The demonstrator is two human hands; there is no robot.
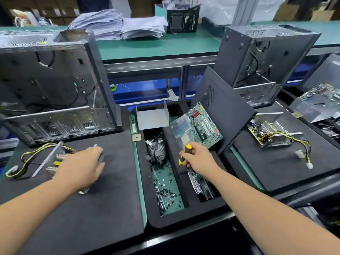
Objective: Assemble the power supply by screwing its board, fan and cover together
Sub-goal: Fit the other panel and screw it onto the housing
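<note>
The open power supply (49,161) lies on the black mat at the left, its yellow-and-black cables (27,157) trailing leftward. My left hand (82,166) covers its right side and grips the metal housing's far edge. My right hand (197,157) holds a yellow-and-black screwdriver (184,153) above the parts tray, tip pointing down. A grey metal cover (152,116) stands at the tray's back. Loose black screws (165,192) lie on the tray's green floor. A round fan with heatsink (156,151) sits behind the screws.
An open computer case (55,89) stands behind the left mat, another case (261,61) at the right. A motherboard (200,124) leans against a black side panel (224,111). A second power supply (270,135) with cables lies on the right mat.
</note>
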